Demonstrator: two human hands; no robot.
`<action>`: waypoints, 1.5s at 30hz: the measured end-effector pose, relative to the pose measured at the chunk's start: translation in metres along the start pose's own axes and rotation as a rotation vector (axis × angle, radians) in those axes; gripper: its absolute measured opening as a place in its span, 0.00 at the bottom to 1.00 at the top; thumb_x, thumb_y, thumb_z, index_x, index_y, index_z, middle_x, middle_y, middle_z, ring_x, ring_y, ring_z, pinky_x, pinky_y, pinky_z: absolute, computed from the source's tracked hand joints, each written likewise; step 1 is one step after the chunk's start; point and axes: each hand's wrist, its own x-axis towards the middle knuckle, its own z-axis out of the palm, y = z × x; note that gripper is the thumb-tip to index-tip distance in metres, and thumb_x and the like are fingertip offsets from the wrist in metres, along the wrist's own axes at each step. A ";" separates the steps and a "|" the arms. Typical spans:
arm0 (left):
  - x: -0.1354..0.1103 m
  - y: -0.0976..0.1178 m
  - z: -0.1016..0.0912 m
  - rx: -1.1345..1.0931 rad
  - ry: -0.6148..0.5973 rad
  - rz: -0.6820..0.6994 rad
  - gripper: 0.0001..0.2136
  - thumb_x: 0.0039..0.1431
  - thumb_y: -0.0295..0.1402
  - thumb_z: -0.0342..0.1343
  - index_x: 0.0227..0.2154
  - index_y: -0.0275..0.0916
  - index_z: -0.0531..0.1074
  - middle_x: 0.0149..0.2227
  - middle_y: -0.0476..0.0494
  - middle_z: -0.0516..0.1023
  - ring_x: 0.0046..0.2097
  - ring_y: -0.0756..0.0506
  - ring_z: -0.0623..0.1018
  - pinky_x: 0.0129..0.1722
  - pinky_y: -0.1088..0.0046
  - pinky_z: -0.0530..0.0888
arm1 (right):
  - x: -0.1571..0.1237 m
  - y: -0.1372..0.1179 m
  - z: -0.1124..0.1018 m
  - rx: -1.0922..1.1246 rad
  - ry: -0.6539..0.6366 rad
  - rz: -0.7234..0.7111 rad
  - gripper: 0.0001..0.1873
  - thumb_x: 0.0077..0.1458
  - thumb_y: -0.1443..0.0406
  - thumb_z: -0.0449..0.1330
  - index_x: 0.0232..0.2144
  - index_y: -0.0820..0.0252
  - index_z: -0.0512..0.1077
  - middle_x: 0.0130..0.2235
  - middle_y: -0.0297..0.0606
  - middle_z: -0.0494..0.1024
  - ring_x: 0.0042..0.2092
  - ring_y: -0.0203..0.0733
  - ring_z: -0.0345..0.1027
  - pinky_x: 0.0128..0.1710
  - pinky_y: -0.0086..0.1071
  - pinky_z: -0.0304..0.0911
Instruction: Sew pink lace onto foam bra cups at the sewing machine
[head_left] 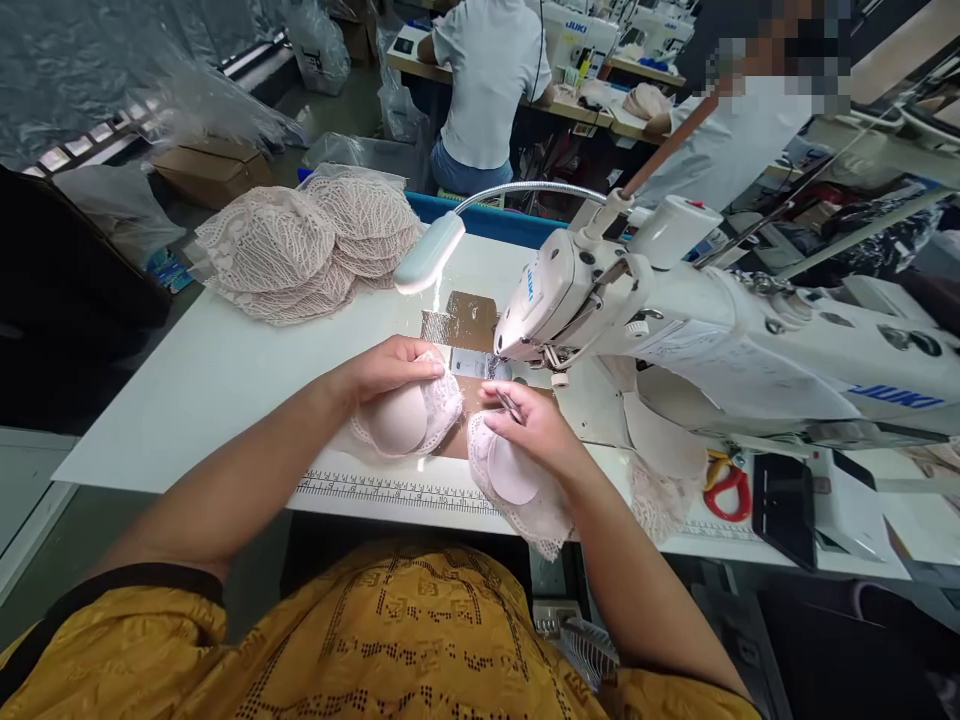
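Observation:
My left hand [397, 368] is closed on the upper edge of a pale pink lace bra cup [397, 420], with the thumb on top of it. The cup's smooth padded side faces up. Close to the needle area, my right hand [529, 425] pinches a slim dark metal tool [511, 405], which looks like snips or tweezers. Below that hand hangs a second lace cup [514, 470], over the table's front edge; the fingers partly cover its top. The sewing machine head [544, 300] stands just beyond both hands, its needle area lit by a lamp [431, 252].
Stacked lace cups [300, 245] lie at the back left of the white table [217, 370]. A printed ruler [397, 490] runs along the front edge. More lace pieces [656, 480], red-handled scissors [729, 492] and a black phone-like device [784, 510] lie right. Two people work beyond.

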 end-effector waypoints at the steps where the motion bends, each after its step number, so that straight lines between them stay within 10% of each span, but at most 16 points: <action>1: 0.000 0.000 0.000 -0.023 -0.014 0.015 0.11 0.52 0.38 0.63 0.30 0.35 0.72 0.27 0.49 0.74 0.28 0.51 0.74 0.29 0.76 0.71 | 0.007 -0.001 0.007 0.055 -0.009 -0.003 0.24 0.52 0.57 0.64 0.51 0.57 0.70 0.51 0.42 0.75 0.51 0.46 0.69 0.51 0.39 0.63; 7: -0.007 0.004 -0.006 0.263 -0.043 0.151 0.09 0.53 0.34 0.59 0.36 0.36 0.74 0.37 0.46 0.77 0.38 0.47 0.76 0.39 0.71 0.72 | 0.028 0.000 0.038 0.186 0.055 -0.037 0.13 0.54 0.55 0.62 0.28 0.59 0.70 0.28 0.31 0.71 0.31 0.37 0.63 0.33 0.32 0.61; 13: -0.004 0.001 0.001 0.637 -0.141 0.334 0.17 0.51 0.37 0.62 0.44 0.37 0.74 0.43 0.43 0.77 0.45 0.44 0.75 0.45 0.69 0.70 | 0.022 0.004 0.039 0.111 0.024 -0.058 0.17 0.58 0.54 0.58 0.25 0.60 0.70 0.26 0.32 0.68 0.30 0.36 0.61 0.31 0.31 0.58; 24: 0.004 -0.009 0.011 0.238 -0.250 0.065 0.13 0.55 0.40 0.62 0.29 0.33 0.73 0.29 0.47 0.75 0.31 0.50 0.72 0.31 0.76 0.68 | 0.014 0.011 0.014 0.125 0.085 -0.066 0.20 0.63 0.52 0.52 0.50 0.57 0.69 0.36 0.37 0.77 0.36 0.39 0.70 0.39 0.35 0.66; 45: 0.005 -0.011 0.015 0.215 -0.257 0.076 0.14 0.55 0.41 0.62 0.28 0.32 0.78 0.27 0.46 0.74 0.30 0.51 0.71 0.28 0.78 0.68 | 0.016 0.004 0.021 -0.005 0.084 -0.160 0.07 0.58 0.61 0.59 0.34 0.58 0.74 0.34 0.36 0.77 0.36 0.39 0.70 0.37 0.34 0.64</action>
